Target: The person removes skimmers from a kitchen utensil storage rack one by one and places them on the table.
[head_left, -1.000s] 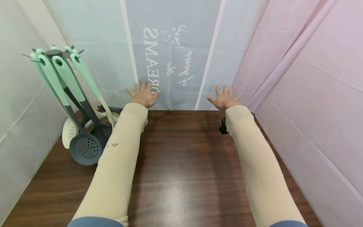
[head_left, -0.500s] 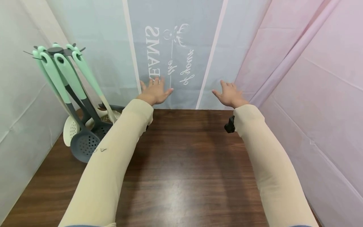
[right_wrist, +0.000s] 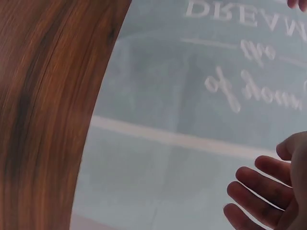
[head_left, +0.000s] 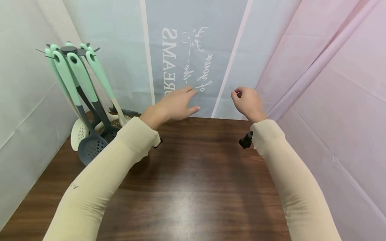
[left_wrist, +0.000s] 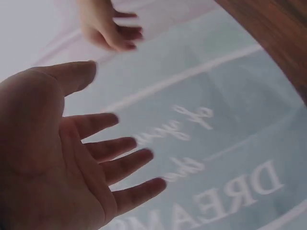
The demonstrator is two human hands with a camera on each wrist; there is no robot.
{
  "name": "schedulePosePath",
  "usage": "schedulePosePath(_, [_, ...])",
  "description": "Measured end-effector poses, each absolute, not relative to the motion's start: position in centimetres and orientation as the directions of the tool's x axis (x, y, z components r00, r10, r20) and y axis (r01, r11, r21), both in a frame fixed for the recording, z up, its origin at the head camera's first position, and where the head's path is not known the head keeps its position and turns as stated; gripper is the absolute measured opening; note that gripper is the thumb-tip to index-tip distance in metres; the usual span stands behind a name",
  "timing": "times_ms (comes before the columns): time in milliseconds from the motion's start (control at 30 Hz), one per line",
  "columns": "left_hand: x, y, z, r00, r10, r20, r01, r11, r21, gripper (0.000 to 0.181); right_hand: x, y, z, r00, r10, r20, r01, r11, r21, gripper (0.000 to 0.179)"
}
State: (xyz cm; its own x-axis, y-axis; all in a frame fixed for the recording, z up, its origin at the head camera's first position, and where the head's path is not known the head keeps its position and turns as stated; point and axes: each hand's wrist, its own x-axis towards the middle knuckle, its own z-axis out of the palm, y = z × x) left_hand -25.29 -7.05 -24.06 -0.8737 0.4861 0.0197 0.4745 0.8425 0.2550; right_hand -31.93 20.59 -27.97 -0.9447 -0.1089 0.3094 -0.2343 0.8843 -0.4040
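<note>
My left hand (head_left: 178, 104) hovers over the far end of the table, turned toward the right, its fingers stretched out and nothing in them. In the left wrist view its palm (left_wrist: 48, 158) shows, bare, with the fingers spread a little. To the right my other hand (head_left: 248, 102) is raised at about the same distance. Its fingers are loosely bent, with the thumb near the index finger, and it holds nothing. The right wrist view shows those bent fingers (right_wrist: 264, 191) in front of the printed cloth. A gap separates the two hands.
A rotating stand (head_left: 69, 50) of green-handled kitchen utensils is at the left, including a grey skimmer (head_left: 91, 146) and a white slotted one (head_left: 79, 134). Pale cloth (head_left: 120, 67) with mirrored lettering hangs behind the wooden table (head_left: 187, 174). Pinkish cloth (head_left: 340, 110) closes the right side.
Both hands had spread fingers held up against the back cloth. The left has swung inward to the right and turned; the right has bent its fingers. The view has shifted slightly.
</note>
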Motion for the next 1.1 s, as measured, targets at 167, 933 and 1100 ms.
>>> schedulePosePath(167, [-22.4, -7.3, -23.0, -0.837, 0.534, 0.12, 0.547, 0.803, 0.237, 0.056, -31.2, 18.6, -27.8, -0.912, -0.115, 0.394, -0.302, 0.838, -0.454, 0.033])
schedulePosePath(933, [-13.4, -19.9, -20.4, -0.58, 0.342, 0.74, 0.719, 0.641, 0.268, 0.03, -26.9, 8.6, -27.2, -0.894, -0.311, 0.324, -0.418, 0.312, -0.853, 0.023])
schedulePosePath(1100, [-12.7, -22.7, -20.1, -0.54, 0.225, 0.811, 0.7, 0.655, 0.284, 0.025, -25.8, 5.4, -26.5, -0.861, -0.383, 0.334, -0.447, 0.257, -0.857, 0.022])
